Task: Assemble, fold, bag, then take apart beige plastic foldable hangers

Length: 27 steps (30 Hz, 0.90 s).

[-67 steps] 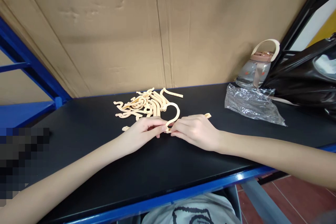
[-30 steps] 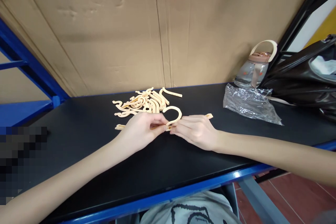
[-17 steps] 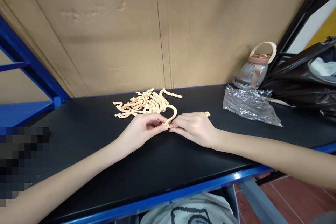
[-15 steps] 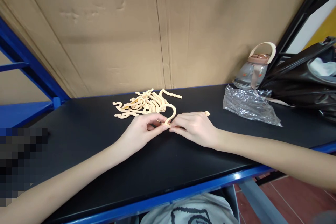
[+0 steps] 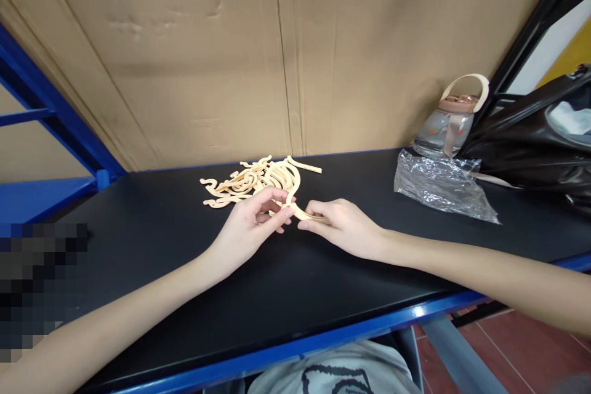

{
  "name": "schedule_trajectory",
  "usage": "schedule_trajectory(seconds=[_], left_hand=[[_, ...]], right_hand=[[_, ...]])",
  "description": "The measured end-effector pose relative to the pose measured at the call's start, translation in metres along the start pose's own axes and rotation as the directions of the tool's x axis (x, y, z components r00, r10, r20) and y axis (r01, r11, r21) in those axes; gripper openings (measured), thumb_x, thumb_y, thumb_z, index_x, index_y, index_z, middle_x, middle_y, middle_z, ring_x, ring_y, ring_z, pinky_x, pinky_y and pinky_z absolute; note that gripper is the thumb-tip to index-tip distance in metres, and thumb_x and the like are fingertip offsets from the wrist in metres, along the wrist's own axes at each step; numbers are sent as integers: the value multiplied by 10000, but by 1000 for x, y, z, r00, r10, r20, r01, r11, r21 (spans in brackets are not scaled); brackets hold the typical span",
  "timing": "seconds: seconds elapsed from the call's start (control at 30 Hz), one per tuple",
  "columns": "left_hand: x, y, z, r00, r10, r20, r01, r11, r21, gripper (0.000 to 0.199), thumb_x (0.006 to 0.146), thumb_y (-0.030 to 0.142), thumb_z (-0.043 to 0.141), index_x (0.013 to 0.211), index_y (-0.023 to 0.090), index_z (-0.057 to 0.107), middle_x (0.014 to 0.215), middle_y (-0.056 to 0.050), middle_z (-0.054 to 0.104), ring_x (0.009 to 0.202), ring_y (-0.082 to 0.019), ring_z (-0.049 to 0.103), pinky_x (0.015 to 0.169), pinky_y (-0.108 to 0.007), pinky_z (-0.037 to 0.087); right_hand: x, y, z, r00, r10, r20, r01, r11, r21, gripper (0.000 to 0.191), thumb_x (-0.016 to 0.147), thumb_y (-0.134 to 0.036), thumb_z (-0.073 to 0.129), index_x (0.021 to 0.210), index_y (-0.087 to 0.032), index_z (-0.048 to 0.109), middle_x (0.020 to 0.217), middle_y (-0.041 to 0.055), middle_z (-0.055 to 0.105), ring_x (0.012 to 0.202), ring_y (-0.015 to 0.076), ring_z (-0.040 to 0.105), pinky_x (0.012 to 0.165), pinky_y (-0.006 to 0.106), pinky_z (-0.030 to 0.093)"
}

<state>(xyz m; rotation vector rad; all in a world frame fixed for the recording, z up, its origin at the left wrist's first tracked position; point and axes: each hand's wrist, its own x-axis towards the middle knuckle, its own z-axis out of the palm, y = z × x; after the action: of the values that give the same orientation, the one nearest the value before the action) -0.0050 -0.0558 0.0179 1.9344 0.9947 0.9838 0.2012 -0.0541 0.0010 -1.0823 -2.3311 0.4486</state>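
Observation:
In the middle of the black table, my left hand (image 5: 247, 225) pinches the joint end of a cream plastic folding hanger (image 5: 302, 213) between thumb and fingers. A curved, hook-like part rises from that pinch towards the back. My right hand (image 5: 346, 225) is closed around the hanger's arm on the right, thumb below and fingers curled over it. Its far end is hidden by the hand. Just behind my left hand lies a loose pile of similar cream hanger parts (image 5: 237, 183), several of them curved. A straight piece (image 5: 307, 167) sticks out to the right.
A crumpled clear plastic bag (image 5: 443, 188) lies on the right of the black tabletop (image 5: 295, 283). Behind it stands a water bottle (image 5: 446, 129) with a looped handle, beside a black bag (image 5: 521, 135). Cardboard (image 5: 207, 55) walls the back; a blue frame (image 5: 55, 111) stands left.
The hanger in my hands has turned: its arm now shows between the two hands, and the curved hook has swung up and back. My hands have moved slightly apart.

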Motion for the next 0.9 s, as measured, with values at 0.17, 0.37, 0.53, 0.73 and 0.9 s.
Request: schedule_trajectory(seconds=[0.17,0.37,0.53,0.73,0.9], left_hand=[[1,0,1,1000,-8,9,8,1000,11,252,882,399,562,1003,179,544,889,-18,603,746,-146,627,646,-269,563],[-1,-3,-5,997,71,38,-80,868,491,365,951,440,399,1239,226,464,898,-15,636,705,-164,640,637,-286,511],[-6,0,0,984,68,162,-176,451,875,338,985,376,292,1190,182,480,769,-33,677,580,-189,633,481,-245,345],[-6,2,6,982,-42,183,-147,435,888,241,979,333,292,1002,196,489,640,-1,633,522,-189,617,458,-231,316],[-5,-2,1,992,-25,123,-86,587,805,252,976,379,311,1071,212,474,745,-10,667,622,-209,652,538,-264,409]], right_hand=[[1,1,2,1000,4,25,-9,981,194,336,956,-416,473,715,-196,392,586,-90,344,517,71,317,506,215,241],[3,1,1,992,127,-2,-124,971,205,380,950,-457,447,679,-195,399,580,-78,341,515,79,325,501,226,242],[4,1,-7,977,210,-44,-214,967,-137,561,929,-589,408,548,-178,377,510,-48,393,483,89,352,503,249,209],[5,-3,-12,985,168,-42,-169,881,-441,510,979,-498,366,605,-184,512,565,-1,535,547,138,530,516,268,199],[5,-2,-8,991,131,0,-117,882,-456,235,966,-377,455,833,-197,526,642,-11,608,584,161,595,511,251,241]])
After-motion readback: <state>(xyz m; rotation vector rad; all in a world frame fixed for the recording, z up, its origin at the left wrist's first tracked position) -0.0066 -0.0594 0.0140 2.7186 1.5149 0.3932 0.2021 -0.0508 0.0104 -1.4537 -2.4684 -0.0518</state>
